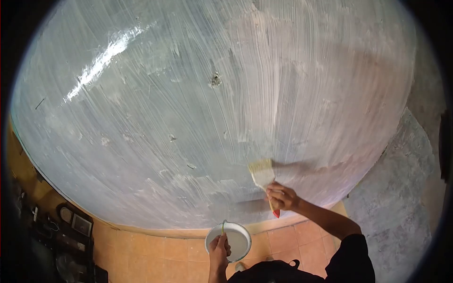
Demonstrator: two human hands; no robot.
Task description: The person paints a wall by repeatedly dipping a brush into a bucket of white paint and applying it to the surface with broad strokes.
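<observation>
The right hand (282, 197) sits just below the middle of the frame, closed around the handle of a flat paintbrush (262, 172). The handle's red tip pokes out under the fist. The pale bristles point up and left and press against the wall (188, 94), which fills most of the picture and is coated in wet whitish paint with curved brush strokes across it. A glossy streak of light shows in the upper left of the frame. At the right edge, a patch of the wall (401, 188) is bare, mottled grey.

The left hand (219, 250) is at bottom centre, gripping the near rim of 1 round white bucket (245, 229) with white paint inside. The bucket hangs below the brush and a little to its left, apart from it, over the orange tiled floor (155, 254). Dark clutter (71, 226) lies along the lower left edge.
</observation>
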